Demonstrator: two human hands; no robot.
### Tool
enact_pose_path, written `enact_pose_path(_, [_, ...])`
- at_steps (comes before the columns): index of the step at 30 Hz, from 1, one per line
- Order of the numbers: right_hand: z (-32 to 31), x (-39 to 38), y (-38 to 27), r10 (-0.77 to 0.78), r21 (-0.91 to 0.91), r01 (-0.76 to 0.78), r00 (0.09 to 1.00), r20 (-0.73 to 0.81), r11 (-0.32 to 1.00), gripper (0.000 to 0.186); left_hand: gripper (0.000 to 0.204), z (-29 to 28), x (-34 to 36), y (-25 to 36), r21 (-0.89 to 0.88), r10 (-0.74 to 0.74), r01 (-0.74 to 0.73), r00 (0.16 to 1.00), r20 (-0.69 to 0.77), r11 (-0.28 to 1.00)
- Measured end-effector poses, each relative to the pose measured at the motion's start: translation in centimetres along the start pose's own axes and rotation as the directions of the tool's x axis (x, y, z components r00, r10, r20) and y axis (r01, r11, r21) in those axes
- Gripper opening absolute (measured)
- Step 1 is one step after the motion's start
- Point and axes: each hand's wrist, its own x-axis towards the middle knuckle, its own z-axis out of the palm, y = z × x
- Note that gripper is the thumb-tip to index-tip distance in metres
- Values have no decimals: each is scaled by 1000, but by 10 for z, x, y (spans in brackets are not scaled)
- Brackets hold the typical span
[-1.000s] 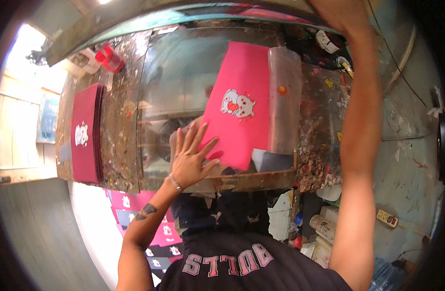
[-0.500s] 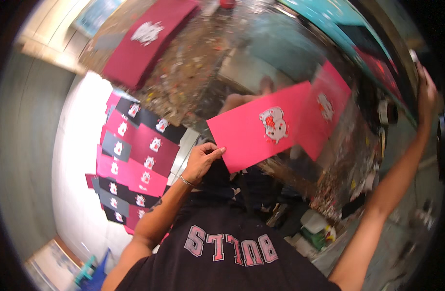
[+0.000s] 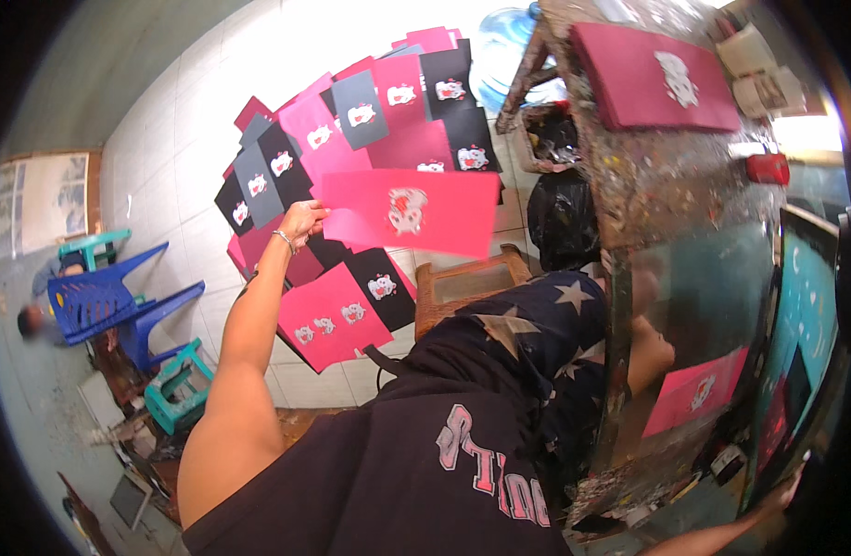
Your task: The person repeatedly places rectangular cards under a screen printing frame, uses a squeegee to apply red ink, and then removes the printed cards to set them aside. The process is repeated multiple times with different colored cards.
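Observation:
My left hand [image 3: 302, 221] pinches the left end of a pink sheet [image 3: 407, 211] with a white and red cartoon print, held out flat over the floor. Below it, several pink and black printed sheets [image 3: 351, 120] lie spread on the white tiles. My right forearm runs along the lower right edge, and my right hand [image 3: 794, 480] sits at the dark rim by a raised teal printing screen [image 3: 806, 315]; its grip is hidden. The paint-spattered glass print table [image 3: 694, 296] reflects a pink sheet.
A stack of dark red printed sheets [image 3: 648, 79] and a red can [image 3: 767, 169] lie on the table. A wooden box [image 3: 467, 283] and a black bag [image 3: 560, 218] stand beside it. Blue plastic chairs [image 3: 101, 301] and another person [image 3: 36, 320] are at the left.
My left hand has lifted the pink sheet off the print table and swung it left, out over the sheets on the floor. My view turned from the table toward the floor.

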Motion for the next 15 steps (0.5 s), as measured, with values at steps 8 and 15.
enact_pose_path(8, [6,-33,-19,70,-97,-69,997,10,993,67,9,-84,101,-127,-494,-75,-213,863,-499,843])
enact_pose_path(15, [6,-63,-35,132,-138,-125,990,44,983,68,31,-103,162,-190,-367,-224,-201,507,-832,908])
